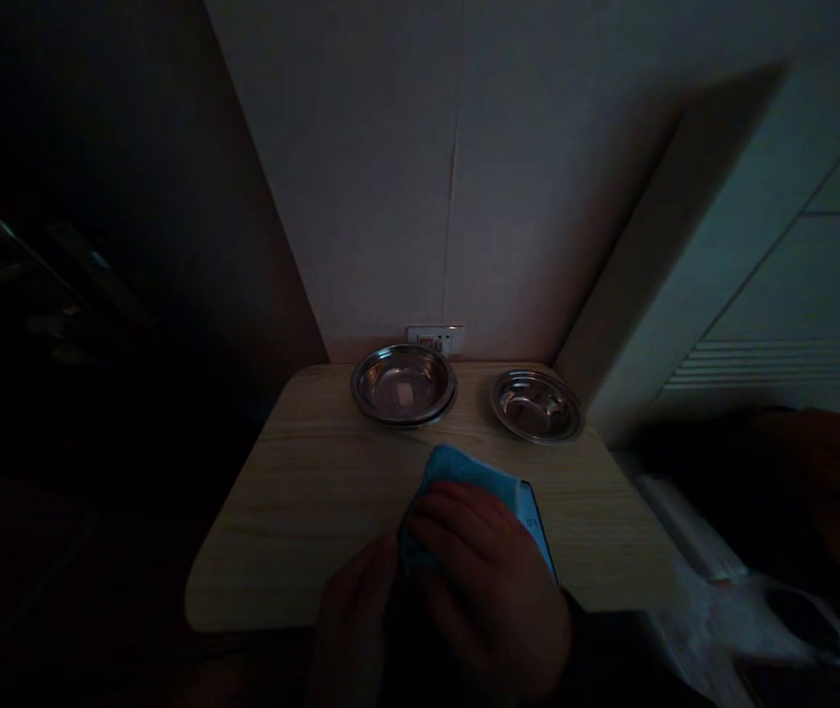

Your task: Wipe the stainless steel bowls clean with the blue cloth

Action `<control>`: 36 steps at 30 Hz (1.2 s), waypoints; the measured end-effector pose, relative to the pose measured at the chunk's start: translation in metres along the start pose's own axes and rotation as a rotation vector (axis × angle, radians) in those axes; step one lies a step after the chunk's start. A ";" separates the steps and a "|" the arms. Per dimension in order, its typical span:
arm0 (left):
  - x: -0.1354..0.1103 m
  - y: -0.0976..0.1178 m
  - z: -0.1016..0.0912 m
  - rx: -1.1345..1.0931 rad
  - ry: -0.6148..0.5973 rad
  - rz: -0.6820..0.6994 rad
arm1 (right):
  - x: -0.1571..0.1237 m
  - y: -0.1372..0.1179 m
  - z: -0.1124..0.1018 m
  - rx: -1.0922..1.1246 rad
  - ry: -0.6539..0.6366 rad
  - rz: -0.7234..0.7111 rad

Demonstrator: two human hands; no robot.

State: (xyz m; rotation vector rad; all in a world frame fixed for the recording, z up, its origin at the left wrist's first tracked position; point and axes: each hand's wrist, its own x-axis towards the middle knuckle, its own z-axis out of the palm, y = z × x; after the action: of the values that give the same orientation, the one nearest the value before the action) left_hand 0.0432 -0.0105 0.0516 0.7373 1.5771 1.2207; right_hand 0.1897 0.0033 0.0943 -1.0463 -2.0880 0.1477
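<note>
A light-blue cloth (456, 462) lies over a tablet (533, 516), leaving a strip of its lit screen and dark rim showing on the right. My right hand (490, 575) bends over the cloth with its fingers curled on it, pressing it to the screen. Beside the tablet's lower left edge is my left hand (361, 600), its fingers closed and its thumb at that edge. The lower part of the tablet is hidden by my hands and by darkness.
Stacked metal bowls (403, 386) stand at the table's back, before a wall socket (436, 339). More metal bowls (536, 405) sit at the back right. The wooden table (294, 511) has rounded corners and meets the wall. Dim, blurred items lie low on the right.
</note>
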 end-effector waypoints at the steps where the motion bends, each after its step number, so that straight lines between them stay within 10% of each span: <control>1: -0.002 0.001 0.000 0.003 -0.033 -0.016 | 0.001 0.004 0.000 0.012 0.007 0.042; 5: -0.008 0.012 0.002 0.010 -0.154 -0.018 | 0.003 0.015 0.000 0.035 0.066 0.254; 12: -0.002 0.007 -0.003 0.025 -0.007 0.036 | 0.002 -0.010 -0.002 0.016 0.054 0.012; 18: -0.010 0.019 0.006 -0.014 -0.146 0.018 | 0.006 0.017 -0.004 0.017 0.070 0.257; 28: -0.004 0.006 -0.007 0.116 0.006 -0.013 | -0.002 -0.016 -0.004 -0.062 0.025 -0.080; 36: -0.010 0.022 0.004 0.053 -0.258 -0.018 | -0.006 0.019 -0.001 0.003 0.057 0.231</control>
State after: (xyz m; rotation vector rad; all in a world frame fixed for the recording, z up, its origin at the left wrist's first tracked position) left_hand 0.0479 -0.0108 0.0755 0.8758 1.4042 1.0286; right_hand 0.2044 0.0118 0.0834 -1.2734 -1.9112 0.2330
